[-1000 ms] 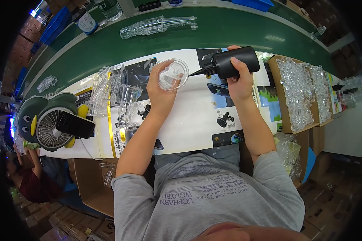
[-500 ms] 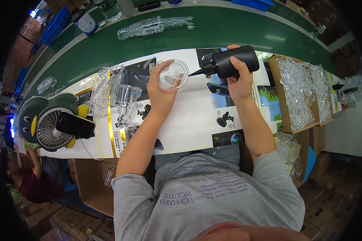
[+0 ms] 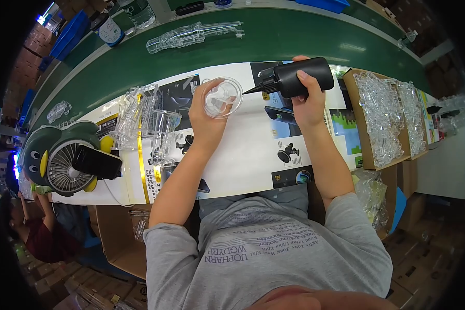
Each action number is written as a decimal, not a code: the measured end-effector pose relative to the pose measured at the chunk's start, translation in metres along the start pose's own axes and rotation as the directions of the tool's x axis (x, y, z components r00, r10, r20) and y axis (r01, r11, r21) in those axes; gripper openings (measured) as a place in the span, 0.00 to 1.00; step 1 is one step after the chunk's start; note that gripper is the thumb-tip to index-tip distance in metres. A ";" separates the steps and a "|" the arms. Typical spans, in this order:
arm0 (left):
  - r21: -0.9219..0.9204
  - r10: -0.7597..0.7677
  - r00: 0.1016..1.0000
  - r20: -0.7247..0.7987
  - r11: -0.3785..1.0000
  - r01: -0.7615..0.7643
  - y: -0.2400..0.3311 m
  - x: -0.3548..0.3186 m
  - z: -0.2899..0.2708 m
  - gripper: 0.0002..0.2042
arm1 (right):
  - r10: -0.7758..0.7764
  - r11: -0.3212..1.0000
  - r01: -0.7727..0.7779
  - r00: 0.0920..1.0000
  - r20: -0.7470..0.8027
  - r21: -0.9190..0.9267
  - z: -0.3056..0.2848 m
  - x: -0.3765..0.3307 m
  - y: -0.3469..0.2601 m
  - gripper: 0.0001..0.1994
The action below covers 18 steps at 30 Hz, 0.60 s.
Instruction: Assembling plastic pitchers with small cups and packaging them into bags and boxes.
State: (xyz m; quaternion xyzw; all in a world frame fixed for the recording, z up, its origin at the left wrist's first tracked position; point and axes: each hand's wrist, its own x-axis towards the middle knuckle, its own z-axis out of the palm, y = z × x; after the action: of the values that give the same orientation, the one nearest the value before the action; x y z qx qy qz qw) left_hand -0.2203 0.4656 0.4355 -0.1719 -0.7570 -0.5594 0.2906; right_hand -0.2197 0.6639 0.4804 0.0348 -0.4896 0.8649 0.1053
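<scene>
My left hand (image 3: 206,116) is closed round a clear plastic cup-shaped part (image 3: 223,98), its round rim turned up toward me. In my right hand (image 3: 309,101) lies a black squeeze bottle (image 3: 305,77), tipped on its side with its thin nozzle pointing left. The nozzle tip is at the right rim of the clear part; whether it touches cannot be made out. Left of my left hand, clear tubular plastic parts (image 3: 163,134) and a heap of thin clear pieces (image 3: 134,119) lie on the printed sheet (image 3: 243,165).
A carton of clear small parts (image 3: 380,121) stands at the right. At the left are a penguin-shaped fan (image 3: 62,157) and a black phone (image 3: 98,161). A long clear assembly (image 3: 194,37) lies on the green bench (image 3: 294,36). Another person (image 3: 46,232) is at far left.
Both hands hold nearly the same place. The black bottle has shifted very slightly, its nozzle still at the clear part's rim.
</scene>
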 end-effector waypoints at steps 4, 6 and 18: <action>0.011 0.002 1.000 0.002 1.000 -0.002 -0.001 0.000 0.000 0.20 | -0.009 1.000 0.009 1.000 -0.003 -0.008 -0.001 0.001 0.000 0.17; 0.013 0.010 1.000 0.002 1.000 -0.010 0.000 0.000 0.000 0.20 | -0.016 1.000 0.016 1.000 0.002 -0.005 0.000 0.000 0.000 0.17; 0.011 0.044 0.999 0.009 0.999 -0.044 -0.002 0.000 0.000 0.20 | -0.019 1.000 0.020 1.000 -0.008 0.003 -0.001 0.001 0.000 0.17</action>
State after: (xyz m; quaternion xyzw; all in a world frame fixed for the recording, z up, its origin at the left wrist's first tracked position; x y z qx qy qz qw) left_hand -0.2211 0.4654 0.4337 -0.1894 -0.7572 -0.5480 0.3007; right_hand -0.2209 0.6653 0.4800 0.0361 -0.4873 0.8648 0.1157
